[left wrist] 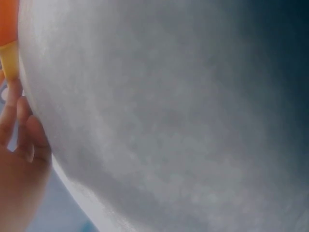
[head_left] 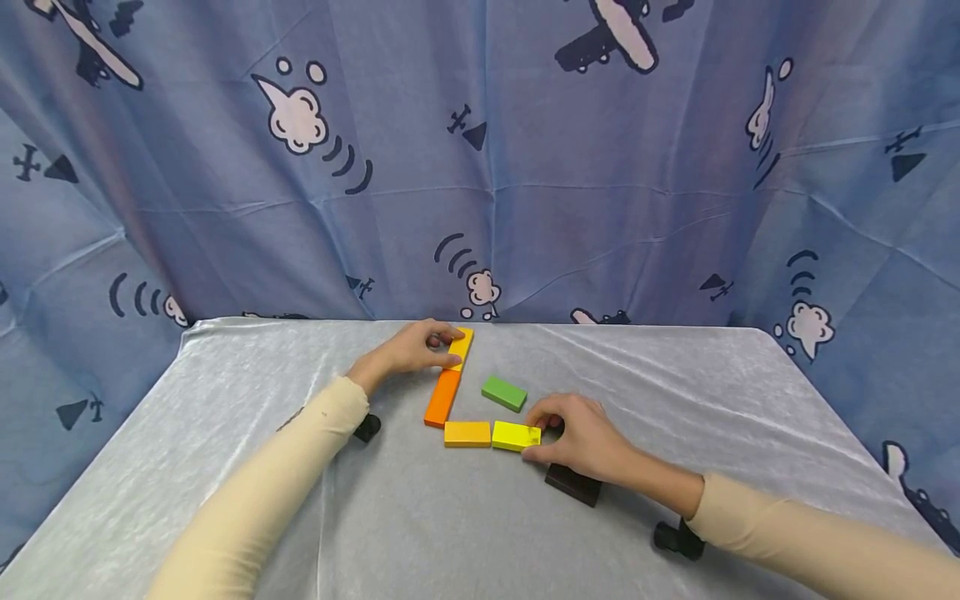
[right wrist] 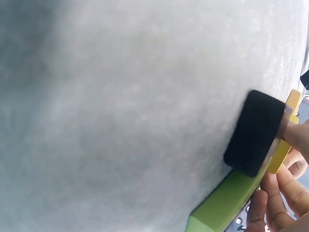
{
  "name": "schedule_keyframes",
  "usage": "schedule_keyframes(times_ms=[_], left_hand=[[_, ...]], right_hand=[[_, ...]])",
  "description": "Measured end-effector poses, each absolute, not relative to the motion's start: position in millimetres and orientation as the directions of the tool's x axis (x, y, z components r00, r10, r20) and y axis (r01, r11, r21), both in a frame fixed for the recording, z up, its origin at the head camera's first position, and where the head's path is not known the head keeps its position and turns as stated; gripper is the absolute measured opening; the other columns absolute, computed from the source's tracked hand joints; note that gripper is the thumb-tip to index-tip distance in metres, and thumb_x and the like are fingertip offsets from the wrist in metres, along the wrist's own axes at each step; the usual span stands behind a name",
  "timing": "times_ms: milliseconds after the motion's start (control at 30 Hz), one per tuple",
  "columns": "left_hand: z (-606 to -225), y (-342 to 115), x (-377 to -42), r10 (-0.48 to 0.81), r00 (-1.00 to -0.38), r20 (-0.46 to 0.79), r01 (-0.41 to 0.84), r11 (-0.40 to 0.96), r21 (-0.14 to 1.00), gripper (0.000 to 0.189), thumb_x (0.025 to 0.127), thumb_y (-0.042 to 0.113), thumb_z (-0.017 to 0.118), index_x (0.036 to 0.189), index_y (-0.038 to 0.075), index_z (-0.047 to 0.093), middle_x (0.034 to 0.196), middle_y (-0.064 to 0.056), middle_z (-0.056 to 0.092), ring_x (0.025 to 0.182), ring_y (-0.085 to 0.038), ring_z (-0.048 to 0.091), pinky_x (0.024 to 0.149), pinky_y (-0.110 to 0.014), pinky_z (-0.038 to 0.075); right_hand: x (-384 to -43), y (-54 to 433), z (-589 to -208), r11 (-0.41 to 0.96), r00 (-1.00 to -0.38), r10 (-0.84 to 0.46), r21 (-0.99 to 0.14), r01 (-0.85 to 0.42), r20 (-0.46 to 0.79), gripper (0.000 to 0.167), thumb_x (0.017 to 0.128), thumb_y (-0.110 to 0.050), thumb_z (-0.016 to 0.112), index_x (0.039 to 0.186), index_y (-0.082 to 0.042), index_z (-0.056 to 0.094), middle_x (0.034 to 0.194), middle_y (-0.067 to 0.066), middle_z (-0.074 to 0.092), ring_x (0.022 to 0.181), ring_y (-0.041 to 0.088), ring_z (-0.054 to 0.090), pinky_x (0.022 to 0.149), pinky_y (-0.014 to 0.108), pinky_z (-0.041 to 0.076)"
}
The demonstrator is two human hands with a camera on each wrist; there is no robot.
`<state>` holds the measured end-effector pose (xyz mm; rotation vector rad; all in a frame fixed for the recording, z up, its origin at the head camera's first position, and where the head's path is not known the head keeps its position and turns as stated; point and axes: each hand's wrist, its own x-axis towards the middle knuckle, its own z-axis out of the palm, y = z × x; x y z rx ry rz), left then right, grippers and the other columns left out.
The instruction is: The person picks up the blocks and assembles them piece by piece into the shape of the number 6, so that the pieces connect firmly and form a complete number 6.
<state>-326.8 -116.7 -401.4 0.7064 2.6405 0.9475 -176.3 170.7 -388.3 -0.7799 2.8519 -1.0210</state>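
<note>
In the head view my left hand (head_left: 411, 346) pinches an amber-yellow block (head_left: 461, 350) between thumb and finger. Its near end meets an orange block (head_left: 443, 398), the two forming a slanting line. My right hand (head_left: 581, 437) pinches a bright yellow block (head_left: 513, 436) at its right end. This block lies end to end with a light orange block (head_left: 467, 434), a thin gap between them. The left wrist view catches the left hand's fingers (left wrist: 35, 130) at its edge; the right wrist view shows the right hand's fingers (right wrist: 275, 203) at the yellow block (right wrist: 279, 157).
A green block (head_left: 504, 393) lies on the cloth between the two hands. Partly under the right hand is a dark block (head_left: 573, 484). Pale cloth covers the table (head_left: 420, 533), and a blue patterned curtain (head_left: 420, 208) hangs behind it.
</note>
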Motion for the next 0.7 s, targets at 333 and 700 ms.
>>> schedule_keyframes(times_ms=[333, 700], left_hand=[[-401.0, -116.0, -327.1, 0.52, -0.852, -0.065, 0.358, 0.668, 0.653, 0.05, 0.094, 0.027, 0.076, 0.139, 0.01, 0.063, 0.131, -0.01, 0.061, 0.117, -0.028, 0.055, 0.1, -0.041, 0.046], [-401.7, -116.4, -328.2, 0.531, -0.845, -0.061, 0.369, 0.663, 0.651, 0.05, 0.094, 0.026, 0.076, 0.139, 0.01, 0.063, 0.13, -0.01, 0.061, 0.115, -0.028, 0.056, 0.098, -0.041, 0.047]], right_hand=[[-178.3, 171.9, -392.1, 0.657, -0.867, -0.47, -0.59, -0.469, 0.166, 0.025, 0.072, -0.023, 0.095, 0.089, -0.02, 0.076, 0.083, -0.012, 0.062, 0.08, 0.015, 0.057, 0.073, 0.034, 0.043], [-178.6, 172.0, -393.6, 0.665, -0.866, -0.47, -0.577, -0.475, 0.172, 0.025, 0.072, -0.026, 0.094, 0.09, -0.022, 0.077, 0.082, -0.014, 0.062, 0.083, 0.017, 0.056, 0.076, 0.038, 0.039]])
